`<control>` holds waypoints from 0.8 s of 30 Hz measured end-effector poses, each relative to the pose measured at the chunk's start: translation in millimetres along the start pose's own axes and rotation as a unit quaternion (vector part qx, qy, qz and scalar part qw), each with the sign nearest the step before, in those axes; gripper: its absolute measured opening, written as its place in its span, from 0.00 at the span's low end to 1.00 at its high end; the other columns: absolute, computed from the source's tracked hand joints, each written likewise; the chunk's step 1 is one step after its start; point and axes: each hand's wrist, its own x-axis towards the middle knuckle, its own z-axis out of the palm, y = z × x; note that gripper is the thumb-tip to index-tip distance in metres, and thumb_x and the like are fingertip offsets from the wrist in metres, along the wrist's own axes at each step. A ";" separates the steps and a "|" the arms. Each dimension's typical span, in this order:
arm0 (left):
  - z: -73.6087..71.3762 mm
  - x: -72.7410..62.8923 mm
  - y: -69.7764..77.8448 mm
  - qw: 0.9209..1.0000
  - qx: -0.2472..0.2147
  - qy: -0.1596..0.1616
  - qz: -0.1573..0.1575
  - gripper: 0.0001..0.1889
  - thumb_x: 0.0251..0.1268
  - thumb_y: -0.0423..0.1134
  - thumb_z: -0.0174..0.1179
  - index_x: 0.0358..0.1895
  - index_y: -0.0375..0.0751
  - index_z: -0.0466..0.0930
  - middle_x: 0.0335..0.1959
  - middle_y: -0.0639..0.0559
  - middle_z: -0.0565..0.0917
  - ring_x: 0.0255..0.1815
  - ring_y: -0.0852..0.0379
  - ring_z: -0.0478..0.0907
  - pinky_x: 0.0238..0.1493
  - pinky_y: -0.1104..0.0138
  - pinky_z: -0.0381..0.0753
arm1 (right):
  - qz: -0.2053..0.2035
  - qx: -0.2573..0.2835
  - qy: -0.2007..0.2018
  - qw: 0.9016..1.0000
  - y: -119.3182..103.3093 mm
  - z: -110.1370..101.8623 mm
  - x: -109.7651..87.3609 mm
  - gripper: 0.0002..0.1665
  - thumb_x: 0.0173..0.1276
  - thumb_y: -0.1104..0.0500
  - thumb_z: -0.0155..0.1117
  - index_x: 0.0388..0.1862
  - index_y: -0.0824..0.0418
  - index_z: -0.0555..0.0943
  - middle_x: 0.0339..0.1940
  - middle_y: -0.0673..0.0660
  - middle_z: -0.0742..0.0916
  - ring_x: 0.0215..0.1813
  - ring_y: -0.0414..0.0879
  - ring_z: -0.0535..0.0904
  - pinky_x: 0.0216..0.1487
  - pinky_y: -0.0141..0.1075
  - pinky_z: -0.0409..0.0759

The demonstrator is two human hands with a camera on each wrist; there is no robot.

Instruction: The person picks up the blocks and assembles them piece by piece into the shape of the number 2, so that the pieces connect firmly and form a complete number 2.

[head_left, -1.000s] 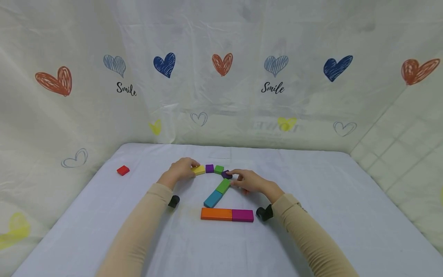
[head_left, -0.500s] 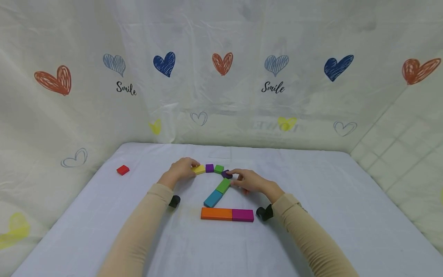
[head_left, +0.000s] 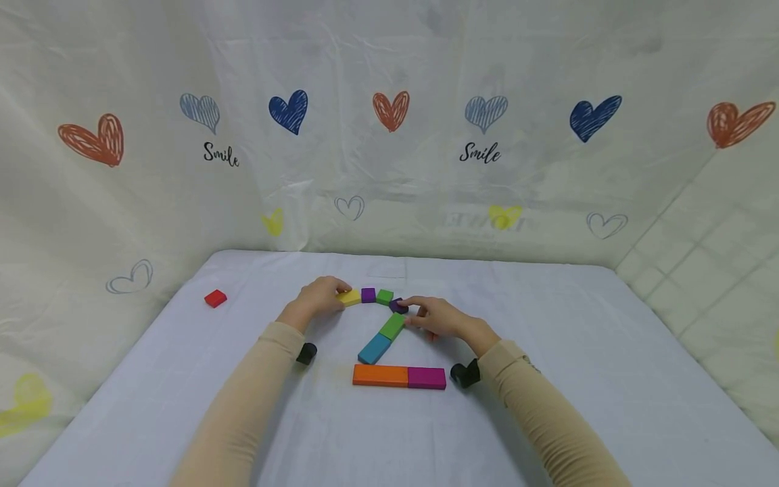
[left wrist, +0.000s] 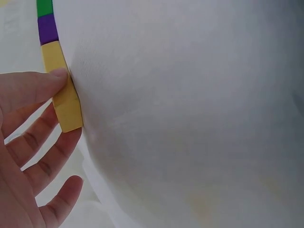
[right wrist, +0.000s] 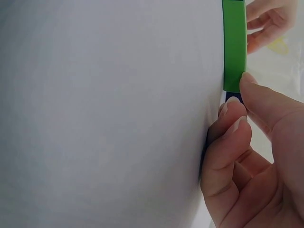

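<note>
My left hand (head_left: 319, 295) pinches a yellow block (left wrist: 66, 92), its thumb lying on the block and fingers on the far side. Beside the yellow block a purple block (head_left: 368, 295) and a green block (head_left: 385, 297) continue a curved row. At the row's right end, my right hand (head_left: 441, 318) holds a dark purple block (head_left: 397, 306) with the index finger on it. The right thumb touches the end of a longer green block (right wrist: 235, 47), which slants down to a blue block (head_left: 374, 349). Below lie an orange block (head_left: 380, 375) and a magenta block (head_left: 427, 378), end to end.
A red block (head_left: 216, 298) lies alone at the far left of the white-covered table (head_left: 365, 439). Behind stands a pale curtain (head_left: 426, 61) printed with hearts. Black wrist cameras (head_left: 465, 374) sit beneath both forearms.
</note>
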 end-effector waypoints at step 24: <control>-1.2 -0.3 -1.3 1.000 -0.015 -0.005 -0.008 0.25 0.67 0.33 0.67 0.68 0.42 0.79 0.62 0.42 0.80 0.59 0.45 0.75 0.67 0.45 0.69 | 0.005 0.000 -0.001 1.000 -2.0 0.4 -1.1 0.30 0.77 0.54 0.63 0.77 0.49 0.72 0.41 0.57 0.81 0.21 0.45 0.74 0.29 0.33 0.75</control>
